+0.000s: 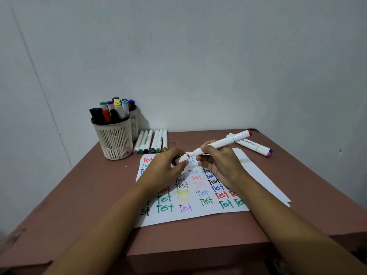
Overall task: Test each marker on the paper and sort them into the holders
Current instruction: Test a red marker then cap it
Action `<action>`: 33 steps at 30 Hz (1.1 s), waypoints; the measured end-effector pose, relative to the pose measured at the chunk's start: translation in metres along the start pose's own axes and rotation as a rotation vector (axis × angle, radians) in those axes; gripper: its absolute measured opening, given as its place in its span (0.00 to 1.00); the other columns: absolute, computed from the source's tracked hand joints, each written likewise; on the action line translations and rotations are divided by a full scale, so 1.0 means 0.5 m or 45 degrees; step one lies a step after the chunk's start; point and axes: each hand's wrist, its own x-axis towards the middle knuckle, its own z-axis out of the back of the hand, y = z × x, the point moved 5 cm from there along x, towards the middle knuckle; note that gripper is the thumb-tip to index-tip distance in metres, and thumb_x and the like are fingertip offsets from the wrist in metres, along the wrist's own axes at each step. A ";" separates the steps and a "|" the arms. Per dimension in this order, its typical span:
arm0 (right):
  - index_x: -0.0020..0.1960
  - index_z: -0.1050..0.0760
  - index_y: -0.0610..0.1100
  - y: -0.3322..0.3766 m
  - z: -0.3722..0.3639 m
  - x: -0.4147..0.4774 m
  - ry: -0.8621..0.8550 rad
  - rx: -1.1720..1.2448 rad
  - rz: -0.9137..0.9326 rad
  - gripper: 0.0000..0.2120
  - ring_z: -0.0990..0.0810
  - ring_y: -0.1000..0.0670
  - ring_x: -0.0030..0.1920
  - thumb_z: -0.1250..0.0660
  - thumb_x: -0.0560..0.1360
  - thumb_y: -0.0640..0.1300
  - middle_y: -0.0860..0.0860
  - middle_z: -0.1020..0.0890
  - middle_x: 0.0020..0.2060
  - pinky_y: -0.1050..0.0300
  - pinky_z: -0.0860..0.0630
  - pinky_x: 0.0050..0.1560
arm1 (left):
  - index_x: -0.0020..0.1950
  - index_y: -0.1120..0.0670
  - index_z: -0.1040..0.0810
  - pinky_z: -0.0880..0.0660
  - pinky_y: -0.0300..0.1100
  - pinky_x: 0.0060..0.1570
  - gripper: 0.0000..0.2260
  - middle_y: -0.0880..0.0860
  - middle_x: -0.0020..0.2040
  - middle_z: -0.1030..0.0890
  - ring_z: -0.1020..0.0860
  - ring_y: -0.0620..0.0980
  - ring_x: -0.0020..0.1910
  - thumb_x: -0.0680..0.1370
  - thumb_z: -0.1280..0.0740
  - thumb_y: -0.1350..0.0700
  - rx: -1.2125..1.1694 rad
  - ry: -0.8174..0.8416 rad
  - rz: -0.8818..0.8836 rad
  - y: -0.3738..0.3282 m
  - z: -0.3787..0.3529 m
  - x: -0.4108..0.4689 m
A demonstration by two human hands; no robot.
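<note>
My right hand (218, 163) grips a white marker (228, 141) with a red end cap, its bare red tip pointing left above the paper. Close to that tip, my left hand (168, 167) pinches the marker's white cap (181, 159). Under both hands lies the white paper (198, 213), covered with the word "Test" in many colours. Two cream mesh holders stand at the table's back left: the front holder (115, 139) is full of markers, and the rear holder (135, 124) is half hidden behind it.
Several white markers (152, 141) lie in a row beside the holders. A purple-capped marker (256, 146) lies at the back right, behind the held one. The brown table (89, 195) ends close to the wall; its front edge is near my forearms.
</note>
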 end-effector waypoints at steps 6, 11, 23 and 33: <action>0.42 0.24 0.41 -0.016 -0.003 -0.004 0.095 -0.215 -0.027 0.04 0.30 0.55 0.27 0.32 0.75 0.38 0.50 0.29 0.27 0.63 0.34 0.28 | 0.57 0.57 0.22 0.31 0.31 0.39 0.10 0.47 0.40 0.23 0.25 0.42 0.38 0.77 0.34 0.57 0.063 -0.015 -0.195 -0.016 -0.002 -0.006; 0.42 0.24 0.39 -0.026 0.003 -0.007 0.066 -0.151 -0.105 0.05 0.28 0.55 0.27 0.32 0.75 0.40 0.49 0.26 0.28 0.64 0.33 0.27 | 0.53 0.60 0.21 0.35 0.25 0.37 0.11 0.38 0.34 0.32 0.32 0.38 0.32 0.76 0.36 0.55 0.138 -0.081 -0.291 -0.028 -0.003 -0.012; 0.40 0.25 0.40 -0.037 0.003 -0.001 0.129 -0.022 -0.188 0.07 0.26 0.54 0.26 0.34 0.76 0.39 0.49 0.24 0.26 0.65 0.30 0.26 | 0.50 0.60 0.21 0.40 0.34 0.32 0.14 0.48 0.36 0.24 0.34 0.39 0.34 0.76 0.39 0.51 0.177 -0.159 -0.321 -0.034 -0.010 -0.016; 0.41 0.26 0.39 -0.036 -0.003 -0.001 0.183 -0.056 -0.219 0.07 0.25 0.54 0.27 0.34 0.77 0.40 0.49 0.24 0.27 0.66 0.30 0.26 | 0.51 0.60 0.21 0.34 0.35 0.33 0.17 0.52 0.38 0.21 0.28 0.45 0.34 0.76 0.42 0.49 0.145 -0.154 -0.316 -0.031 -0.013 -0.018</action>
